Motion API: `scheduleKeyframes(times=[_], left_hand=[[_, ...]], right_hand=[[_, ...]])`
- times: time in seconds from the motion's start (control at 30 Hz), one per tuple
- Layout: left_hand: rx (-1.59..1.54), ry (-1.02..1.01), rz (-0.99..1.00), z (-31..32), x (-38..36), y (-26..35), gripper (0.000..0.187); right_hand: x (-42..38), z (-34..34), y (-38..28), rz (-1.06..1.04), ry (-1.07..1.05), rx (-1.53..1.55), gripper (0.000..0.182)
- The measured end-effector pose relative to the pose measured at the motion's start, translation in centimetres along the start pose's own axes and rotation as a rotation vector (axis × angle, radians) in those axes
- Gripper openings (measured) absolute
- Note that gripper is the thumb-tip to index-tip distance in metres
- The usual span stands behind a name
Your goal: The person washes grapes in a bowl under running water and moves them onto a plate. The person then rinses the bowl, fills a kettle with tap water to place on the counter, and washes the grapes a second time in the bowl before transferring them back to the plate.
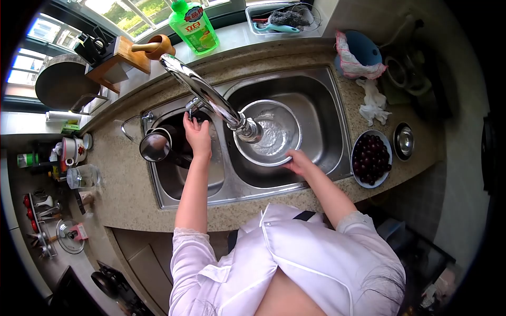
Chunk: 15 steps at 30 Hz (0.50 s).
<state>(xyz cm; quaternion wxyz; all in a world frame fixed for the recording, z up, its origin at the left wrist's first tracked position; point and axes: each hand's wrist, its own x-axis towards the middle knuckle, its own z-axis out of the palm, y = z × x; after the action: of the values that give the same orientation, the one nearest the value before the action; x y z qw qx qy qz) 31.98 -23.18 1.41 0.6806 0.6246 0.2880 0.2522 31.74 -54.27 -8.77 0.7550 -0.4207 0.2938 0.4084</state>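
Under the chrome faucet (211,97), a round metal bowl (287,124) with water in it sits over the right basin of the sink (332,126). My right hand (299,162) grips the bowl's lower right rim. Above the left basin, my left hand (198,134) is raised near the faucet's handle (194,105), its fingers apart and holding nothing; whether a fingertip touches the handle is unclear. A dark pot with a lid (155,146) stands in the left basin, left of my left hand.
Right of the sink stand a bowl of dark red cherries (371,158), a small metal bowl (405,141) and a blue container (363,47). A green detergent bottle (194,29) and a tray of scrubbers (284,20) line the sill. A glass jar (83,176) is at the left.
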Motion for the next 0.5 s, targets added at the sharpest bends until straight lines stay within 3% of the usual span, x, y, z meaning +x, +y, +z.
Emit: scheduleKeyframes(times=[0.13,0.17,0.23,0.27,0.33,0.43,0.5], left_hand=[[0.098,-0.132,0.05,-2.2,1.1,-0.6,0.063],[0.096,-0.126,0.044,-2.3,0.9,-0.7,0.063],[0.099,-0.104,0.063,-2.2,0.8,-0.9,0.06],[0.237,-0.091,0.189,-2.4,0.9,-1.9,0.056],[0.332,-0.07,0.243,-2.6,1.0,-2.6,0.055],[0.514,-0.032,0.331,-2.7,0.7,-2.3,0.053],[0.603,-0.019,0.362,-2.9,0.3,-1.0,0.052]], right_hand=[[-3.5,1.2,-2.5,-0.009,0.019,-0.249,0.032],[-3.5,1.0,-3.0,-0.005,0.019,-0.358,0.043],[-4.5,0.5,-3.2,-0.217,0.28,-0.627,0.058],[-4.1,-0.4,-3.2,-0.217,0.284,-0.63,0.058],[-3.0,-3.0,-3.1,-1.065,0.42,-1.254,0.079],[-6.7,-1.0,-5.4,-0.955,0.592,-1.442,0.089],[-7.0,-1.3,-5.9,-0.979,0.577,-1.414,0.094]])
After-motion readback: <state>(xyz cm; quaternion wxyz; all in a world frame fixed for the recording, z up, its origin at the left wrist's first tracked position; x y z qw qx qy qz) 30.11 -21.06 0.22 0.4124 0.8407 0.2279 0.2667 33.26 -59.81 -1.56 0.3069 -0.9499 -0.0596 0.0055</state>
